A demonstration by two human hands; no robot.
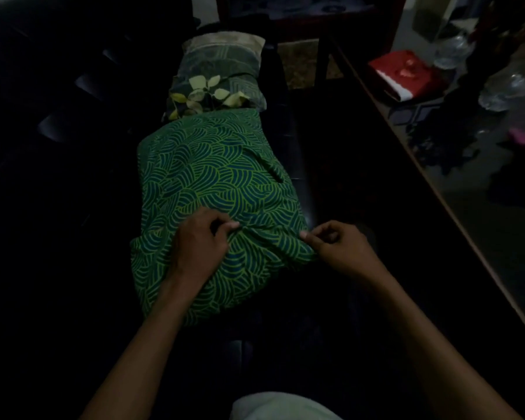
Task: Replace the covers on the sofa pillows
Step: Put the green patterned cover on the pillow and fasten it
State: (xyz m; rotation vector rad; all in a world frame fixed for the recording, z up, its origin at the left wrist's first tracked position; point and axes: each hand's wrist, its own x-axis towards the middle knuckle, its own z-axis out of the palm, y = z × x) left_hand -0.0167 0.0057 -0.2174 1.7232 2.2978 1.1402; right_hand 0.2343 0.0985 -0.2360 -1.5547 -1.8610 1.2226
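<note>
A pillow in a green cover with a blue wave pattern (212, 177) lies lengthwise on the dark sofa seat (73, 237). My left hand (199, 242) pinches a fold of the cover near its close end. My right hand (337, 244) pinches the cover's right near corner. Between the two hands the fabric is bunched. Beyond it lies a second pillow (215, 77) in a dark cover printed with pale leaves.
A long table (437, 189) runs along the right, carrying a red box (403, 74), clear glass items (503, 89), dark cloth and something pink. The room is very dim. A pale cloth (273, 407) shows at the bottom edge.
</note>
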